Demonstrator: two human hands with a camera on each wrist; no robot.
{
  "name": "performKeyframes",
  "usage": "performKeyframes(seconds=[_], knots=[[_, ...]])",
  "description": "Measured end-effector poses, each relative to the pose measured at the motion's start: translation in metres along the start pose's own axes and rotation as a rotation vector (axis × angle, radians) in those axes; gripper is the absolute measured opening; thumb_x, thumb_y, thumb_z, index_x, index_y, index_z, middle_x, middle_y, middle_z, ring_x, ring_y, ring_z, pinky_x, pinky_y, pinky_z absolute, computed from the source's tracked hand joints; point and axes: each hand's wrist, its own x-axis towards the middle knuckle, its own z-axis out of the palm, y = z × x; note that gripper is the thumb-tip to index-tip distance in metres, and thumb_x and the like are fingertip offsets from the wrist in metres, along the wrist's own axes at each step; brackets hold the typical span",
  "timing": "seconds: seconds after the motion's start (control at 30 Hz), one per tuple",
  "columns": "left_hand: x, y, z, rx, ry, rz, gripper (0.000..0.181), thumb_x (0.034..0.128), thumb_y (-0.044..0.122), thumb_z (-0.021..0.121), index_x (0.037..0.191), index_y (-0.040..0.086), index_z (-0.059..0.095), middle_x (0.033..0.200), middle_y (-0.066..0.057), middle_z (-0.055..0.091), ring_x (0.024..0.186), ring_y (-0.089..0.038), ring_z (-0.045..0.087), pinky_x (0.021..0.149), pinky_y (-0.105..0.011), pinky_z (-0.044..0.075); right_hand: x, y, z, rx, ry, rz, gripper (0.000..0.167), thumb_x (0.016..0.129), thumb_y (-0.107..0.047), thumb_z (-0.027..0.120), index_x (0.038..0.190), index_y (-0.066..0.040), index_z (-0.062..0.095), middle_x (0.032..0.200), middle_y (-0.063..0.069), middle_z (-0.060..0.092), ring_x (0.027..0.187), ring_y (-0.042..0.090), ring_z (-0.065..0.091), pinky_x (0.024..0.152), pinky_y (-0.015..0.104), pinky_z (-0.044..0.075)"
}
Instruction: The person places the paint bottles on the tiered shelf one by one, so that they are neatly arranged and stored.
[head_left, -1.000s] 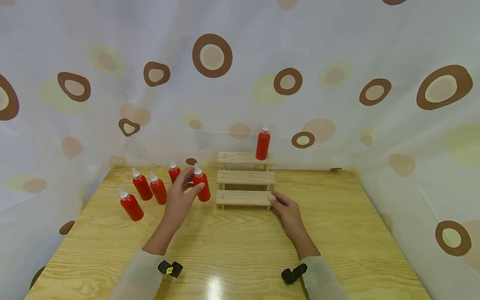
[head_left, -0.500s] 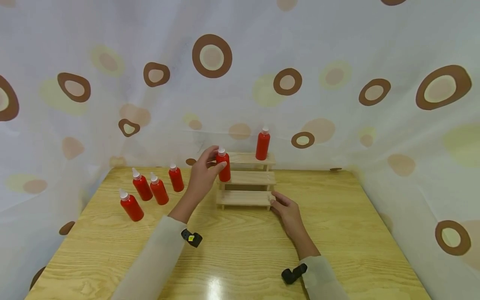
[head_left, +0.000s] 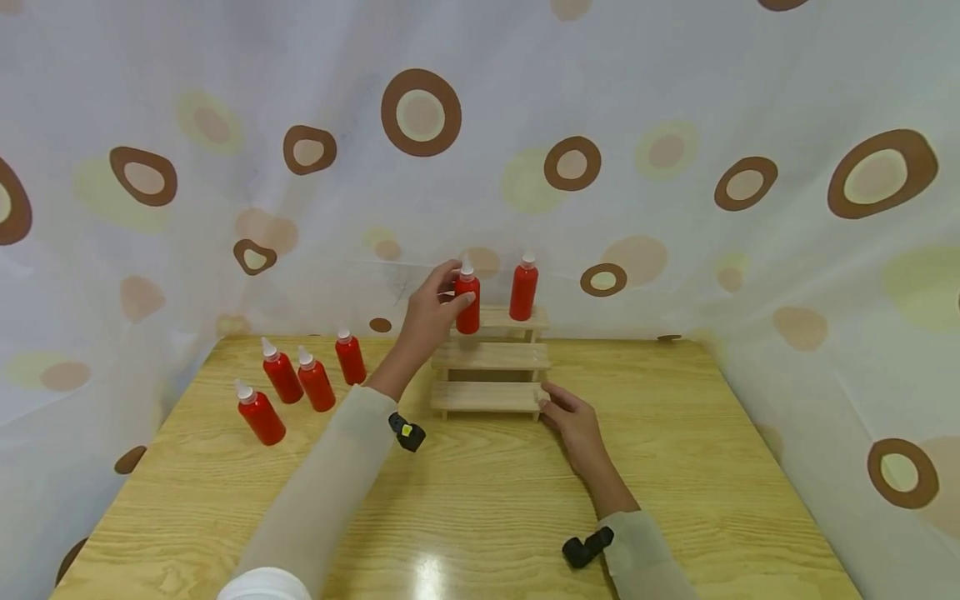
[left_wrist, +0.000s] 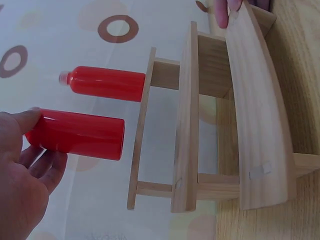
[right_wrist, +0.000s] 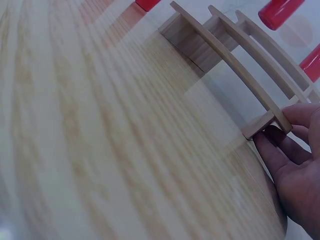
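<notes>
Raised rightward, one bottle [head_left: 468,317] is being grasped upright by left hand [head_left: 428,315], right hand [head_left: 574,425] gripping near shelf [head_left: 487,397], apparently steadying it.

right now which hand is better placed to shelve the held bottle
Probably the left hand: it holds the bottle above the top shelf, while the right hand grips the bottom shelf.
</notes>
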Motion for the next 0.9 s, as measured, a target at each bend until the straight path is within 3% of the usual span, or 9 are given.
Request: performKeyframes(seconds=[0.37, 0.63, 0.9], knots=[[0.029, -0.006, 0.008, 0.048, -0.016, -0.025, 0.052, 0.0984, 0.015, 0.066, 0.147, 0.017, 0.048, 0.14, -0.01, 0.06, 0.123, -0.027, 0.058, 0.107, -0.041, 0.049, 0.0, -0.001, 0.001, -0.019, 0.011, 0.001, 0.047, 0.099, -0.011, 0.063, 0.144, -0.002, 0.053, 0.15, 0.018, 0.047, 0.134, 0.027, 0.051, 0.093, 0.022, 0.055], [0.037, -0.015, 0.014, 0.033, -0.017, -0.054, 0.051, 0.099, 0.015, 0.065, 0.146, 0.018, 0.048, 0.142, -0.01, 0.058, 0.124, -0.027, 0.058, 0.108, -0.041, 0.048, 0.001, 0.003, 0.001, -0.009, 0.012, 0.002, 0.046, 0.099, -0.009, 0.062, 0.143, -0.001, 0.054, 0.15, 0.018, 0.047, 0.134, 0.027, 0.049, 0.091, 0.02, 0.055], [0.039, -0.015, 0.017, 0.055, -0.016, -0.049, 0.053, 0.0993, 0.015, 0.065, 0.148, 0.018, 0.046, 0.145, -0.008, 0.056, 0.128, -0.026, 0.055, 0.109, -0.04, 0.048, 0.002, 0.002, 0.002, -0.004, 0.026, 0.002, 0.045, 0.098, -0.008, 0.063, 0.142, -0.001, 0.055, 0.149, 0.018, 0.049, 0.132, 0.026, 0.052, 0.092, 0.021, 0.055]])
